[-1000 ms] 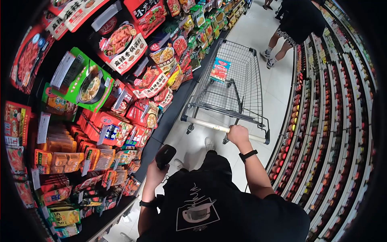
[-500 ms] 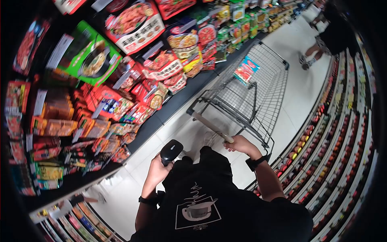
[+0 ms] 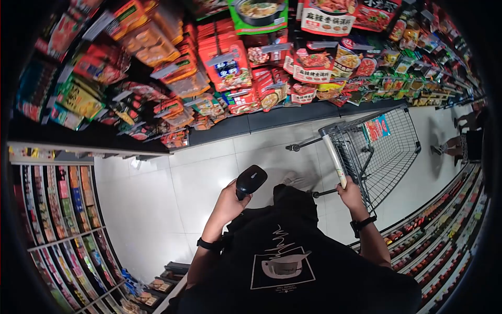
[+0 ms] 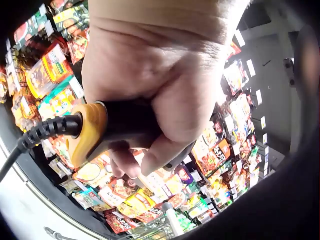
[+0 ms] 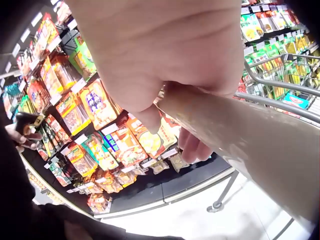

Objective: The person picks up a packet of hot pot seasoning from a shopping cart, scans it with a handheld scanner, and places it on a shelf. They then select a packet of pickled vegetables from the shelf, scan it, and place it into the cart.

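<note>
A shopper in a black T-shirt [image 3: 285,238] turns left in a supermarket aisle, coming round to face a wall of packaged foods. A second ago the shopping cart [image 3: 395,152] stood ahead and the shelving ran down the left of the head view; now the shelving [image 3: 293,114] spans the top of that view and the cart lies off to the shopper's right. The left hand [image 3: 225,205] is closed round the grip of a black handheld scanner [image 3: 251,179], raised in front of the body, well apart from the packets; the left wrist view shows its yellow collar [image 4: 87,135] and trailing cable [image 4: 50,131]. Whether a finger presses a trigger cannot be told. The right hand [image 3: 351,197], fingers and thumb wrapped round the pale cart handle [image 3: 332,154], keeps its hold through the turn. A red packet [image 3: 226,65] and a green packet [image 3: 259,14] hang among the rows, neither touched by a hand. The new stance appears to put the shelf more squarely before the scanner, with the cart kept within reach; at this angle, its frame could brush the shelf base.
</note>
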A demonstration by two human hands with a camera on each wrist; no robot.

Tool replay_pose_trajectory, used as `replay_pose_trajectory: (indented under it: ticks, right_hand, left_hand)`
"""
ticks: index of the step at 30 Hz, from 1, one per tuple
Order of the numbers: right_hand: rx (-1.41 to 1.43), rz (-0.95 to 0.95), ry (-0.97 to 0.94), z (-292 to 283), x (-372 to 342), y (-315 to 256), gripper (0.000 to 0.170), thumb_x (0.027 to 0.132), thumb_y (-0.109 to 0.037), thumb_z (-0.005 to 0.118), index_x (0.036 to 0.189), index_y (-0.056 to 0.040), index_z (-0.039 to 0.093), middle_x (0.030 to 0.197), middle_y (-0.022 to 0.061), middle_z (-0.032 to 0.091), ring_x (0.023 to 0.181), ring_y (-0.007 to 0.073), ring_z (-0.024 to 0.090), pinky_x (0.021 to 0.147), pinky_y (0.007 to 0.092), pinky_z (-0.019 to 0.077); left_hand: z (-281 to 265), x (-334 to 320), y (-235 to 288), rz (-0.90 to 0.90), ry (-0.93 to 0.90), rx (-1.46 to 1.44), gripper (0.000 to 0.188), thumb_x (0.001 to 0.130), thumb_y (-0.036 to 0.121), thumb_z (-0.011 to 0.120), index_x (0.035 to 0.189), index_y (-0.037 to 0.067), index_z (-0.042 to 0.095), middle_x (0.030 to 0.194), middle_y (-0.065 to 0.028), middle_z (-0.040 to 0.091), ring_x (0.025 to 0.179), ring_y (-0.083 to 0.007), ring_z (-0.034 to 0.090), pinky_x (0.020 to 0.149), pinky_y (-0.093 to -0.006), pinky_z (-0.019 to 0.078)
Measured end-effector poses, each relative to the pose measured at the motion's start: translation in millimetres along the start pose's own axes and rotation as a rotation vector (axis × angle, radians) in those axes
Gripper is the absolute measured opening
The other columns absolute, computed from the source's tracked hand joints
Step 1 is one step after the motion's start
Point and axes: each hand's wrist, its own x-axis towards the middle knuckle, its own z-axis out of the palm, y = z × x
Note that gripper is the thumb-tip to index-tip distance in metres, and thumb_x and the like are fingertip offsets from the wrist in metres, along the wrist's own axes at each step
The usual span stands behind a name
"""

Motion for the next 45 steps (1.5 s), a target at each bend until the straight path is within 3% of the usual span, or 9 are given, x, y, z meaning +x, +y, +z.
replay_pose_trajectory:
  ticks: [2, 5, 6, 8, 13, 16, 24, 35, 45]
  right_hand:
    - [-0.053, -0.037, 0.065, 1, 17, -16, 0.034, 0.099, -0.028, 0.077, 0.115, -0.0012, 0.064, 0.087, 0.0227, 0.078, 0.082, 0.0434, 0.079, 0.074, 0.0532, 0.0612]
    - [0.154, 0.127, 0.037, 11, 40, -36, 0.035, 0.102, -0.030, 0.075, 0.110, 0.0033, 0.066, 0.079, 0.0190, 0.077, 0.062, 0.0302, 0.077, 0.059, 0.0440, 0.0597]
    - [0.186, 0.213, 0.039, 9, 38, -51, 0.036, 0.103, -0.031, 0.075, 0.109, 0.0044, 0.067, 0.076, 0.0172, 0.076, 0.057, 0.0262, 0.075, 0.054, 0.0411, 0.0584]
    - [0.026, 0.209, 0.111, 10, 37, -55, 0.038, 0.105, -0.033, 0.073, 0.103, 0.0050, 0.070, 0.070, 0.0155, 0.074, 0.056, 0.0269, 0.074, 0.053, 0.0422, 0.0568]
    - [-0.145, 0.215, 0.250, 23, 34, -49, 0.039, 0.101, -0.032, 0.071, 0.090, 0.0053, 0.076, 0.068, 0.0186, 0.075, 0.060, 0.0310, 0.076, 0.060, 0.0465, 0.0584]
    - [-0.213, 0.253, 0.265, 25, 34, -50, 0.039, 0.094, -0.031, 0.065, 0.097, 0.0053, 0.080, 0.074, 0.0204, 0.077, 0.070, 0.0342, 0.079, 0.068, 0.0483, 0.0605]
    - [-0.397, 0.175, 0.444, 51, -11, -74, 0.041, 0.093, -0.026, 0.059, 0.106, 0.0066, 0.080, 0.101, 0.0342, 0.077, 0.101, 0.0497, 0.077, 0.090, 0.0560, 0.0600]
    - [-0.469, 0.206, 0.444, 75, -51, -76, 0.040, 0.095, -0.028, 0.062, 0.109, 0.0041, 0.081, 0.107, 0.0326, 0.078, 0.108, 0.0494, 0.076, 0.097, 0.0573, 0.0597]
    - [-0.514, 0.176, 0.455, 82, -60, -78, 0.034, 0.096, -0.027, 0.064, 0.106, 0.0006, 0.083, 0.107, 0.0282, 0.080, 0.105, 0.0471, 0.077, 0.094, 0.0557, 0.0613]
  left_hand:
    - [-8, -27, -27, 0.021, 0.055, -0.025, 0.043, 0.090, 0.005, 0.081, 0.131, 0.002, 0.070, 0.119, -0.0198, 0.076, 0.109, -0.0387, 0.076, 0.097, -0.0425, 0.0589]
    - [-24, -71, -63, 0.029, 0.146, -0.019, 0.044, 0.092, 0.008, 0.084, 0.133, 0.004, 0.070, 0.103, -0.0123, 0.078, 0.092, -0.0231, 0.075, 0.086, -0.0385, 0.0596]
    - [-31, -87, -72, -0.014, 0.163, -0.046, 0.046, 0.091, 0.008, 0.084, 0.134, 0.003, 0.070, 0.110, -0.0151, 0.077, 0.100, -0.0287, 0.075, 0.090, -0.0399, 0.0593]
    - [-42, -119, -85, -0.095, 0.195, -0.107, 0.049, 0.089, 0.007, 0.083, 0.137, 0.003, 0.069, 0.126, -0.0207, 0.076, 0.114, -0.0399, 0.075, 0.099, -0.0428, 0.0588]
    - [-54, -187, -145, -0.207, 0.284, -0.209, 0.048, 0.093, 0.010, 0.083, 0.137, 0.002, 0.068, 0.118, -0.0194, 0.081, 0.111, -0.0301, 0.079, 0.095, -0.0404, 0.0611]
    - [-57, -225, -174, -0.159, 0.361, -0.263, 0.042, 0.094, 0.007, 0.084, 0.133, 0.001, 0.069, 0.100, -0.0106, 0.080, 0.087, -0.0174, 0.077, 0.079, -0.0351, 0.0623]
    - [-82, -326, -197, -0.167, 0.483, -0.278, 0.049, 0.091, 0.006, 0.084, 0.137, 0.002, 0.069, 0.116, -0.0156, 0.081, 0.110, -0.0253, 0.078, 0.096, -0.0400, 0.0609]
    - [-80, -370, -215, -0.158, 0.593, -0.353, 0.040, 0.091, 0.009, 0.079, 0.129, 0.002, 0.070, 0.116, -0.0212, 0.079, 0.113, -0.0368, 0.077, 0.097, -0.0439, 0.0597]
    - [-74, -378, -213, -0.077, 0.627, -0.321, 0.046, 0.089, 0.012, 0.084, 0.131, 0.001, 0.069, 0.117, -0.0205, 0.078, 0.112, -0.0372, 0.077, 0.097, -0.0428, 0.0594]
